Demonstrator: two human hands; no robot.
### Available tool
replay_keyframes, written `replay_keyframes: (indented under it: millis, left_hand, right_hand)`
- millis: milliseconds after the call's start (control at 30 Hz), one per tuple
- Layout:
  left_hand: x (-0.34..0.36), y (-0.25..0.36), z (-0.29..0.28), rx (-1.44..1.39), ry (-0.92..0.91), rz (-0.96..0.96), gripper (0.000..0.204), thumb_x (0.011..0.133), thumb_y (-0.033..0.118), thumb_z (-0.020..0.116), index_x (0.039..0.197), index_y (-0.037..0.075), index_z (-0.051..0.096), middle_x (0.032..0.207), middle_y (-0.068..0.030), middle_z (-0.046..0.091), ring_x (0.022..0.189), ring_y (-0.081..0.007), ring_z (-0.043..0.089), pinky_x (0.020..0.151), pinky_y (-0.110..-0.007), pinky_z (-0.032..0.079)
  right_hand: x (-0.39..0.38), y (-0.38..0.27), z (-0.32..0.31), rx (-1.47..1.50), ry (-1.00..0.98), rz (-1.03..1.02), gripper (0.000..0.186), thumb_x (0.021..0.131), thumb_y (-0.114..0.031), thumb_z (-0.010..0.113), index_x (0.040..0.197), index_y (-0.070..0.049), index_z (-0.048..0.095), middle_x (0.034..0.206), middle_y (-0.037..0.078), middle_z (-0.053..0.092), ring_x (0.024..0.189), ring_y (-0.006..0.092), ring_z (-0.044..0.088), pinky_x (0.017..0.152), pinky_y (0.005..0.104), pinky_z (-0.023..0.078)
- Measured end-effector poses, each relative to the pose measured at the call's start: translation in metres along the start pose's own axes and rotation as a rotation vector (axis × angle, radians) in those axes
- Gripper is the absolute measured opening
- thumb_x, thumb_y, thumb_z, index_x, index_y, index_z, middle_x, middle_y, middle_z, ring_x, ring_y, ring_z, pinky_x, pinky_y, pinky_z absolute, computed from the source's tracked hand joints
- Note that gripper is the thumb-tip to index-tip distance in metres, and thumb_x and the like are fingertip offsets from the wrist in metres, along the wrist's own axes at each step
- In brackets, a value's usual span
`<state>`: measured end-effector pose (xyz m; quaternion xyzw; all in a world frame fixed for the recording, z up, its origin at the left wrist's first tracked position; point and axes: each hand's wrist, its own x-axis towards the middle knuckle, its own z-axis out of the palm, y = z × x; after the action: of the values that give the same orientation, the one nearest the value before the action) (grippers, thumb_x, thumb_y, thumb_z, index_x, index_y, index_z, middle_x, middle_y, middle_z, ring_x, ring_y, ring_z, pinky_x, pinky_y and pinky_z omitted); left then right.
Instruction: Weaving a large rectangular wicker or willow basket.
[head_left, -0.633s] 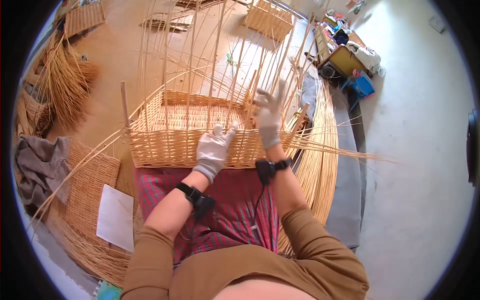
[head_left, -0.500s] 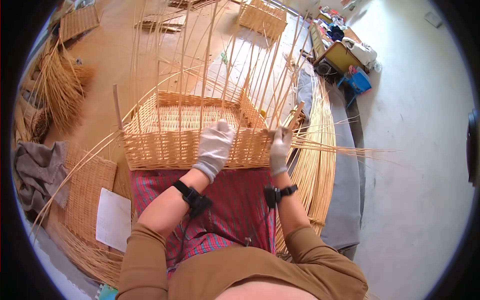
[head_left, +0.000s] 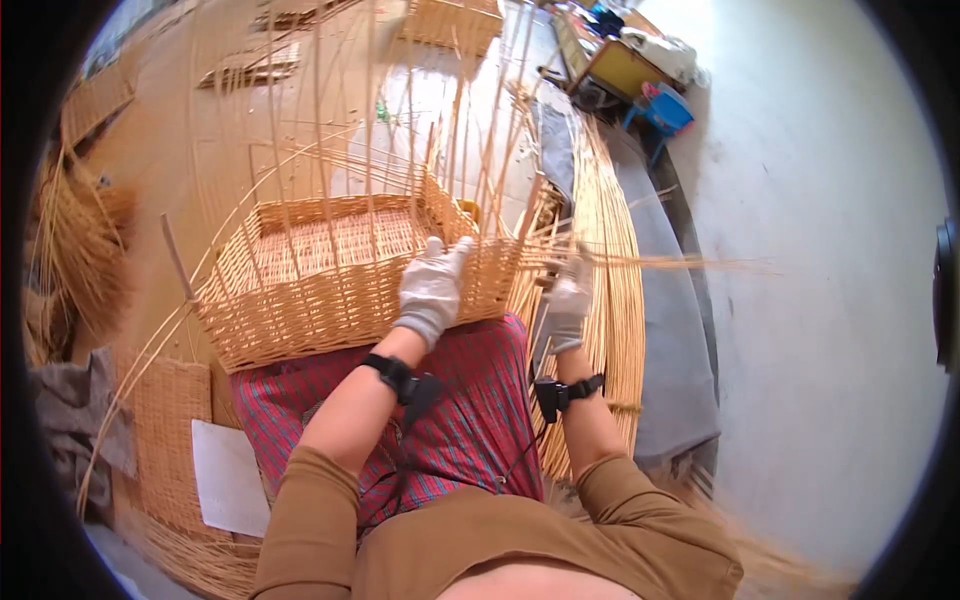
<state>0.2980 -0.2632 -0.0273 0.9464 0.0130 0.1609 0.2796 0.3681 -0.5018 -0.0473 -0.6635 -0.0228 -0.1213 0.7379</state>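
An open woven basket (head_left: 270,315) with tall upright stakes rests on red checked cloth (head_left: 450,410) over my lap, tilted up toward the right. My left hand (head_left: 430,290), in a pale glove, grips the near wall close to its right end, fingertips at the top edge. My right hand (head_left: 566,295), also gloved and motion-blurred, is closed just right of the basket, beside long loose rods (head_left: 680,262). It holds something brown with a thin, pale length; I cannot make out what.
A long bundle of pale rods (head_left: 620,360) lies at right on grey sheeting (head_left: 670,380). Woven mats (head_left: 165,440), a white board (head_left: 225,475) and straw bundles (head_left: 95,250) are at left. Behind stand another basket (head_left: 450,22), a blue stool (head_left: 668,110) and a cluttered cabinet (head_left: 620,70).
The basket has shifted left, its right end raised, and the view has swung. My right hand has dropped from among the stakes to beside the basket and closed.
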Motion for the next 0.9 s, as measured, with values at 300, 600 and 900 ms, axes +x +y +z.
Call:
replay_keyframes:
  millis: [300,600,900]
  left_hand:
    - [-0.176,-0.215,-0.132,-0.836,0.765,-0.618,0.007,0.099,0.005,0.070,0.106,0.005,0.069,0.084,-0.0003,0.065,0.065,-0.0064,0.056,0.057,-0.023,0.048]
    - [-0.209,-0.230,-0.179,-0.954,0.851,-0.368,0.021,0.100,0.018,0.074,0.112,0.001,0.068,0.096,-0.0047,0.071,0.081,-0.0106,0.065,0.072,-0.027,0.054]
    - [-0.206,-0.313,-0.246,-1.026,0.156,-0.338,0.054,0.092,0.007,0.079,0.142,0.008,0.059,0.121,-0.0058,0.067,0.112,-0.0142,0.063,0.102,-0.031,0.052]
  right_hand:
    - [-0.090,-0.025,0.175,-0.453,-0.448,-0.194,0.048,0.102,-0.005,0.060,0.149,-0.017,0.054,0.082,0.006,0.069,0.074,0.0109,0.067,0.068,0.0293,0.058]
    - [-0.278,-0.042,0.347,-0.441,-1.237,-0.600,0.032,0.095,-0.034,0.068,0.125,-0.022,0.068,0.091,0.010,0.074,0.082,0.0326,0.073,0.069,0.0426,0.059]
    - [-0.290,-0.074,0.374,-0.388,-1.187,-0.854,0.011,0.085,-0.020,0.070,0.089,-0.012,0.065,0.082,0.008,0.065,0.083,0.0302,0.068,0.074,0.0438,0.056]
